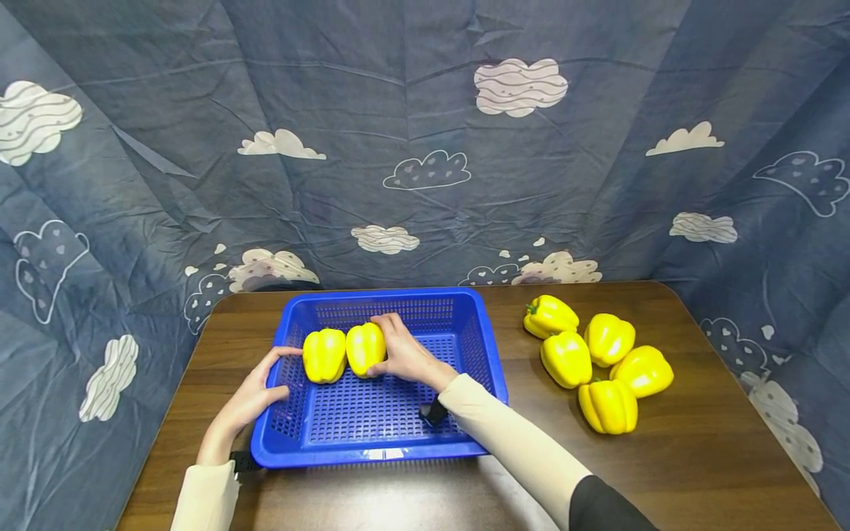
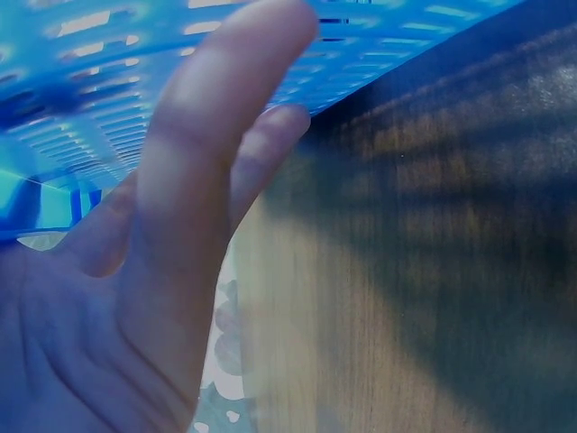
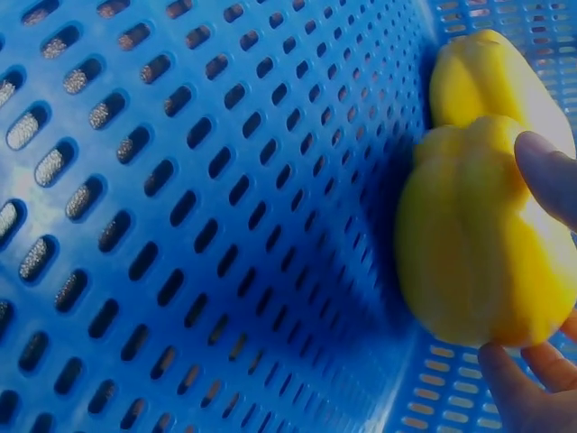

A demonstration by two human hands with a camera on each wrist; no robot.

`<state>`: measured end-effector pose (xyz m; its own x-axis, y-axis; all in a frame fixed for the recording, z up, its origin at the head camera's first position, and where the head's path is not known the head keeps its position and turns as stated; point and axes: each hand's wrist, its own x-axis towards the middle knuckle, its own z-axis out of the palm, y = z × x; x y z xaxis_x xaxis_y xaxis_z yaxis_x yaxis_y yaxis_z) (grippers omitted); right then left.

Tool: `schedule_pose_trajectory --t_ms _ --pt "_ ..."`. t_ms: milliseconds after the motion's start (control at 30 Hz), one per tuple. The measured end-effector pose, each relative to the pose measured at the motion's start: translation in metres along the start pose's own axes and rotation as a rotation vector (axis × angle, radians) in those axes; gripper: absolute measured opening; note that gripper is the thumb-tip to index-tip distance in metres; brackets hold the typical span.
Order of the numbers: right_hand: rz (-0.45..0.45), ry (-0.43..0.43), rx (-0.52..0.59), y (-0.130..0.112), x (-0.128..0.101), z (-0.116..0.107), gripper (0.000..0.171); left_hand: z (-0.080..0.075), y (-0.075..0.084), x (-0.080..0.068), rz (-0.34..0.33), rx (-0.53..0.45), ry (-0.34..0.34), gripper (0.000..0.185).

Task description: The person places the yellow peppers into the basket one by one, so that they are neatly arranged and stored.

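Your right hand (image 1: 405,354) is inside the blue basket (image 1: 485,346), and its grip is curled around a yellow pepper (image 1: 365,348). In the right wrist view your fingertips (image 3: 550,176) press on that pepper's side, and it sits on the basket's holey floor. A second yellow pepper (image 1: 324,355) stands just beside it, on the left, and the two touch. Both peppers are in the far left part of the basket. Your left hand (image 1: 255,391) is at the basket's left wall, on the outside. Its fingers are straight and spread, and they lie against the wall without curling around it. The left wrist view shows those long fingers (image 2: 207,162) next to the blue wall, with the brown desk (image 1: 697,472) under them. The basket stands near the middle of the desk, a bit toward the left edge. Five more yellow peppers (image 1: 598,361) lie in a bunch on the right side of the desk, well apart from the basket. A blue cloth with clouds (image 1: 425,147) hangs behind the far edge of the desk.
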<state>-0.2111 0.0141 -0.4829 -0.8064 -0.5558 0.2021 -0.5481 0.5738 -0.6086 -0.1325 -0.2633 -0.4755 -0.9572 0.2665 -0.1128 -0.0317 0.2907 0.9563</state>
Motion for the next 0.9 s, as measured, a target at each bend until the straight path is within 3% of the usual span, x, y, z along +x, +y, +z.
schedule_pose_trajectory --t_ms 367,900 --pt "0.053 -0.045 0.021 -0.005 0.001 -0.015 0.076 0.001 -0.002 0.001 -0.017 0.034 0.013 0.057" --pt "0.020 -0.029 0.099 -0.017 -0.008 -0.053 0.071 0.001 -0.002 0.000 -0.009 0.042 0.015 0.057"
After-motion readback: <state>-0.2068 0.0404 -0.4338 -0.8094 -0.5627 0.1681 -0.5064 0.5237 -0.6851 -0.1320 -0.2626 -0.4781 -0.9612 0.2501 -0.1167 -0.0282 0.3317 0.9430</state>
